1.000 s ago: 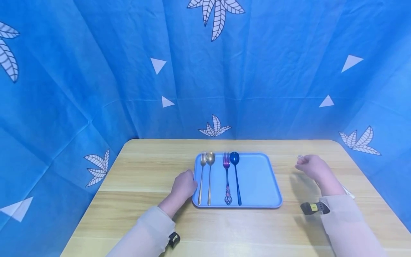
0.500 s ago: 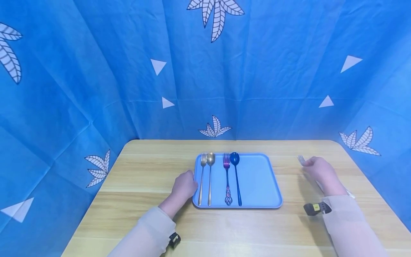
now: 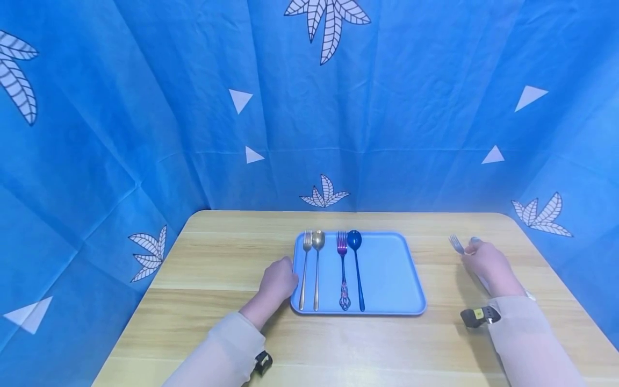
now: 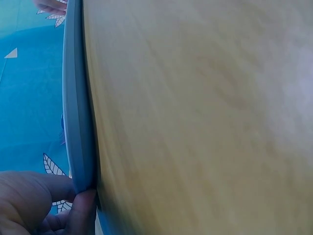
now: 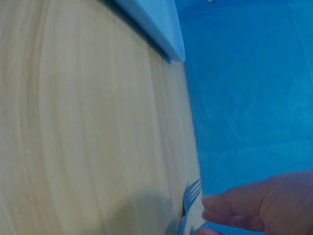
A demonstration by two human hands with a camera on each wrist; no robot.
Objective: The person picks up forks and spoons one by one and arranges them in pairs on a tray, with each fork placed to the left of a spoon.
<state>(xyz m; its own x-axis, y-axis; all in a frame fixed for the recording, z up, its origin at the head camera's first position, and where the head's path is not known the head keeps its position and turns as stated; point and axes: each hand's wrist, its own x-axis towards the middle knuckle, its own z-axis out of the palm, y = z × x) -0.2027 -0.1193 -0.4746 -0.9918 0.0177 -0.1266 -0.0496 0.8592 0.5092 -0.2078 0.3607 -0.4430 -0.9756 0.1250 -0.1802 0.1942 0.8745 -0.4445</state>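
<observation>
A light blue tray (image 3: 387, 274) lies on the table. My left hand (image 3: 277, 280) pinches its left rim; the left wrist view shows thumb and finger (image 4: 61, 186) on either side of that rim. On the tray are a gold fork (image 3: 306, 258), a gold spoon (image 3: 317, 258), a purple-headed fork (image 3: 343, 263) and a dark blue spoon (image 3: 357, 258). To the right, my right hand (image 3: 488, 264) is over a silver fork (image 3: 456, 243), bent fingers (image 5: 234, 203) beside its head. A small bluish tip (image 3: 475, 239) shows past the knuckles. Whether the fingers hold anything is hidden.
The light wood table (image 3: 213, 322) has rounded far corners. Blue cloth (image 3: 411, 107) with white leaf and triangle prints hangs behind it and at both sides. Under the right forearm a pale end (image 3: 530, 295) shows. Dark straps (image 3: 476, 316) sit at the wrists.
My right hand has shifted slightly right and nearer to me, showing more of the silver fork's head and a bluish tip. The left hand and tray stay in place.
</observation>
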